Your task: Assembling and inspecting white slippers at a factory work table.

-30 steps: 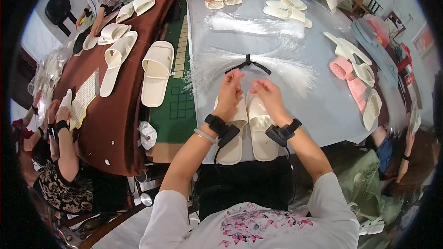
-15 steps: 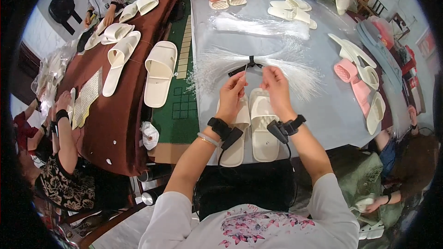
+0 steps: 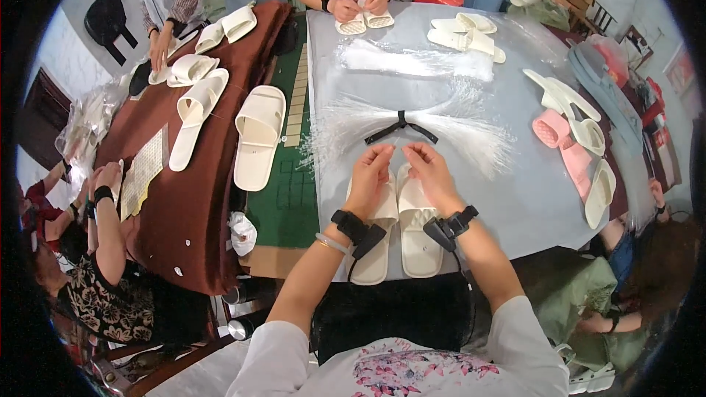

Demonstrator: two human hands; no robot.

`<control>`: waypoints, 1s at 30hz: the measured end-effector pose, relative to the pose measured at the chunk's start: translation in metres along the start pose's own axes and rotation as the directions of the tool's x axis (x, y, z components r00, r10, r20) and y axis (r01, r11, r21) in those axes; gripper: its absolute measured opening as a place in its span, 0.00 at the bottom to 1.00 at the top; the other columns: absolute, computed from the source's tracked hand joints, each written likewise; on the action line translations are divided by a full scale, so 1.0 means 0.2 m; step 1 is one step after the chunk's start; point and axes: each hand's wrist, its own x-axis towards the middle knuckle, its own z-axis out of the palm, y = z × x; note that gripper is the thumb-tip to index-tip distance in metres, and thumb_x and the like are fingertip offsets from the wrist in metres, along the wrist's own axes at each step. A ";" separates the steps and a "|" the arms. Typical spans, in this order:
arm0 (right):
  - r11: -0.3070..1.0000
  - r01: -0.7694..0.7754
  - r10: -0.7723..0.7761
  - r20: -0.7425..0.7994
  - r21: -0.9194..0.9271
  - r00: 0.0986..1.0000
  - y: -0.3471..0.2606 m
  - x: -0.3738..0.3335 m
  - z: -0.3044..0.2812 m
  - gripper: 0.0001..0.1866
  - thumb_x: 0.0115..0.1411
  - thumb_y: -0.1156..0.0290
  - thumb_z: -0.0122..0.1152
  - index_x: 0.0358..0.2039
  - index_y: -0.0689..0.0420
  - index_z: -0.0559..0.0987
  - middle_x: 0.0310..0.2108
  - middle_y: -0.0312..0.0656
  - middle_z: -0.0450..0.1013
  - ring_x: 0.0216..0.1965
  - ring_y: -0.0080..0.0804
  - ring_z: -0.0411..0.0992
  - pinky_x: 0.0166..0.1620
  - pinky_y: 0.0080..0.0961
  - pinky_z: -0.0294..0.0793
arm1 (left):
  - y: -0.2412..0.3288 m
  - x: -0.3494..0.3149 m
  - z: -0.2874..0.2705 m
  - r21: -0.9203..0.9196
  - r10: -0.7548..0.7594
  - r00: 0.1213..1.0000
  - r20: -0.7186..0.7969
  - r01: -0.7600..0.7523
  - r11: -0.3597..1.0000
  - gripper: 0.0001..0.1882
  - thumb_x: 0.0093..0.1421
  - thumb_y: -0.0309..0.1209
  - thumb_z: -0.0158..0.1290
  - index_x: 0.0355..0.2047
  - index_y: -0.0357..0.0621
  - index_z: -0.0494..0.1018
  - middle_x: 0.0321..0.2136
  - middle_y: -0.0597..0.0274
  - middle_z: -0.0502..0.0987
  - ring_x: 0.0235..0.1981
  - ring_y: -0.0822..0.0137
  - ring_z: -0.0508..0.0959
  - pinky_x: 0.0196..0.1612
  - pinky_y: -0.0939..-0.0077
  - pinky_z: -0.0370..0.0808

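Note:
My left hand [image 3: 373, 173] and my right hand [image 3: 430, 173] are close together above a pair of cream slippers, fingertips pinched. Whatever they pinch is too fine to make out. Under my left hand lies the left slipper [image 3: 370, 259]; beneath my right is the right slipper [image 3: 421, 254], toes toward me. Just beyond my fingertips, a bundle of thin clear strands [image 3: 463, 129] fans out on both sides of a black tie [image 3: 401, 123] at its middle. Farther back rests another bundle of clear strands [image 3: 412, 59].
The grey-covered table [image 3: 507, 206] holds pink slippers [image 3: 575, 165] and cream ones [image 3: 603, 195] at right. A single cream slipper [image 3: 259, 136] lies left on a green mat [image 3: 283, 209]. More stand on brown cloth [image 3: 184, 213]. Opposite, a co-worker's hands [image 3: 360, 9] touch slippers.
Both hands have drawn back from the black tie toward me, and the tie's ends now show fully. The whole view has shifted slightly, so the table sits lower in it.

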 end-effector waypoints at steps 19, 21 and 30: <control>0.995 0.003 -0.004 0.012 0.101 1.000 0.01 0.01 0.00 0.11 0.59 0.61 0.50 0.33 0.56 0.71 0.21 0.27 0.60 0.19 0.12 0.54 0.24 0.12 0.57 | 0.00 -0.01 0.00 0.067 -0.044 0.998 0.051 0.041 0.997 0.04 0.55 0.30 0.50 0.28 0.45 0.68 0.14 0.80 0.56 0.13 0.85 0.53 0.16 0.89 0.48; 0.994 -0.012 0.008 0.039 0.109 0.999 0.02 0.01 -0.01 0.11 0.59 0.61 0.50 0.33 0.56 0.72 0.21 0.27 0.60 0.20 0.12 0.55 0.24 0.12 0.57 | 0.00 -0.01 0.01 0.078 -0.042 0.998 0.044 0.039 0.996 0.04 0.55 0.30 0.50 0.28 0.45 0.69 0.14 0.80 0.56 0.13 0.85 0.52 0.16 0.89 0.48; 0.998 0.018 -0.019 0.028 0.058 0.999 0.02 0.01 -0.01 0.11 0.59 0.62 0.49 0.34 0.57 0.72 0.22 0.27 0.61 0.21 0.12 0.56 0.24 0.12 0.58 | 0.00 -0.01 0.01 0.070 -0.038 0.998 0.049 0.034 0.997 0.03 0.56 0.30 0.50 0.26 0.46 0.68 0.13 0.80 0.56 0.13 0.85 0.53 0.16 0.89 0.48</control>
